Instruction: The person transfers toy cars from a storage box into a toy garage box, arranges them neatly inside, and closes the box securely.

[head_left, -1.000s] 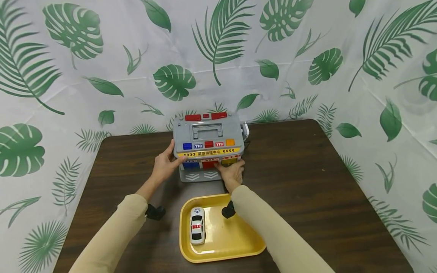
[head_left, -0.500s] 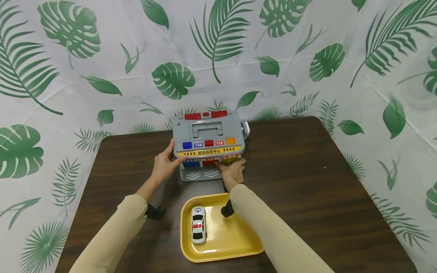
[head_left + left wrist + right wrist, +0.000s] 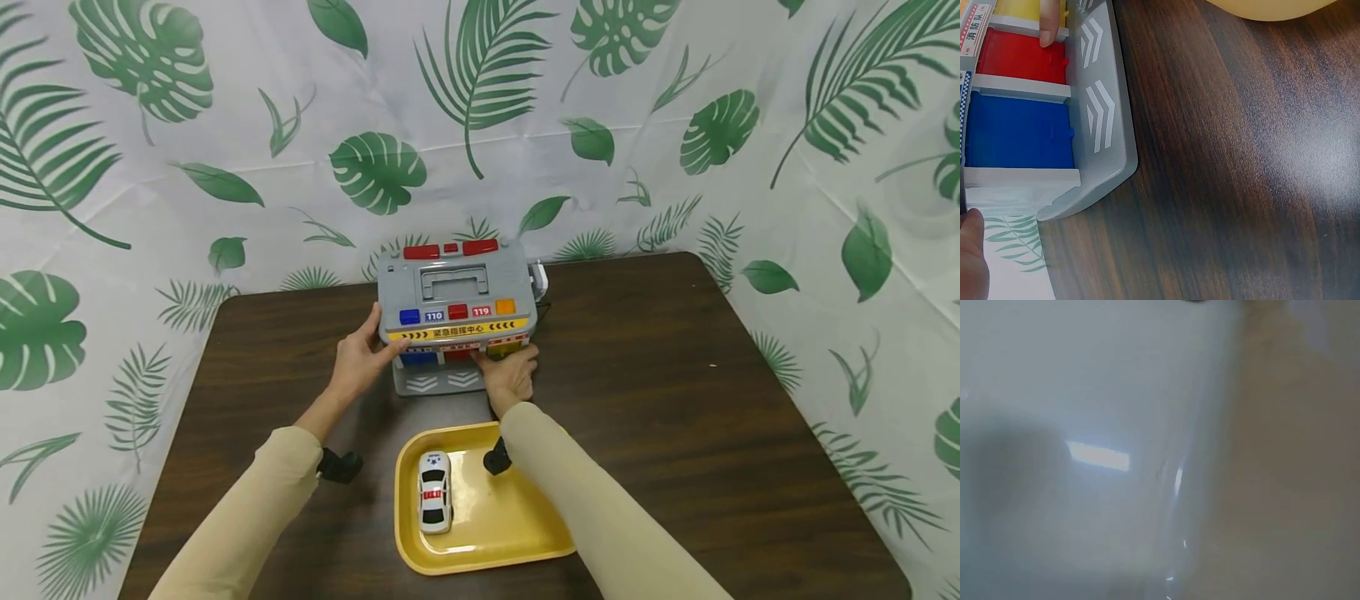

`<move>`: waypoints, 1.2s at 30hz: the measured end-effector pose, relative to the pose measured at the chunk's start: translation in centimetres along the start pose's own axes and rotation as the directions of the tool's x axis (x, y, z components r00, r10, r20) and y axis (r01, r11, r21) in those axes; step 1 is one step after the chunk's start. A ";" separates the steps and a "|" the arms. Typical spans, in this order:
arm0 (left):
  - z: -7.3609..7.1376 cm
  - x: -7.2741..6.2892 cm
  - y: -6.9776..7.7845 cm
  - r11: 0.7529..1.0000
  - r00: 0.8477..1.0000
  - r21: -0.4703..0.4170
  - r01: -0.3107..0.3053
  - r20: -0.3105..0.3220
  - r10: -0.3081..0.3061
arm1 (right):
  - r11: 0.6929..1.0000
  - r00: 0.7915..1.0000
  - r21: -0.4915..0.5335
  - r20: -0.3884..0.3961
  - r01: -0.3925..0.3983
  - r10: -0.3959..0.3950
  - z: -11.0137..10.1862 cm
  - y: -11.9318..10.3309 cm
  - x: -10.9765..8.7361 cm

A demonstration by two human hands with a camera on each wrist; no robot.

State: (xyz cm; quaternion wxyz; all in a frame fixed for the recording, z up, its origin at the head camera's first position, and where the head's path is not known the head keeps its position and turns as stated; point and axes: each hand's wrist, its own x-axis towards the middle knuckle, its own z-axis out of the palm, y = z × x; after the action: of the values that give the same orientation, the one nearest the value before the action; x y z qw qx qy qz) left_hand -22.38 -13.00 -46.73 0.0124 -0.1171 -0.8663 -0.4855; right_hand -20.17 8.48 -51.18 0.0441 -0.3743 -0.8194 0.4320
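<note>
A grey toy garage [image 3: 457,287] stands at the back of the table, with blue, red and yellow doors along its front. At its left front corner my left hand [image 3: 358,364] holds the side, thumb on the front edge; that thumb [image 3: 971,247] shows at the edge of the left wrist view. My right hand [image 3: 510,377] grips the right front corner, partly covering the yellow door [image 3: 1019,7]. One fingertip rests on the red door [image 3: 1019,56]. The blue door [image 3: 1019,131] is down. The right wrist view is blurred, mostly a pale shiny surface.
A yellow tray [image 3: 517,521] lies in front of the garage, partly under my right forearm. Inside it, at the left, sits a white toy police car [image 3: 433,493]. A leaf-print cloth [image 3: 300,100] hangs behind the dark wooden table [image 3: 660,392]. Black wrist mounts [image 3: 341,467] hang below my sleeves.
Both hands keep their places on the toy garage. The head view shifts slightly; the garage, tray and car stay where they were on the table.
</note>
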 end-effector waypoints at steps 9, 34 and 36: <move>-0.3 0.1 0.0 1.000 1.000 0.015 0.024 0.015 -0.024 | 1.000 0.996 0.026 0.084 0.007 -0.009 -0.7 -0.1 0.0; -0.2 0.2 -0.4 1.000 1.000 0.017 0.020 0.015 -0.020 | 0.933 0.940 0.357 0.333 -0.049 -0.078 -4.3 0.7 0.4; -0.2 0.1 -0.3 1.000 1.000 0.019 0.015 0.011 -0.015 | 0.923 0.931 0.379 0.358 -0.071 -0.076 -5.0 0.7 0.3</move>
State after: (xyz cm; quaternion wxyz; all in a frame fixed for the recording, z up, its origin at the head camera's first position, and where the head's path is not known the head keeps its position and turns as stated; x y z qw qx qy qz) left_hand -22.62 -13.35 -46.87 0.0050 -0.1131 -0.8717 -0.4767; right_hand -18.02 12.28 -48.73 -0.0358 -0.2701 -0.7125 0.6466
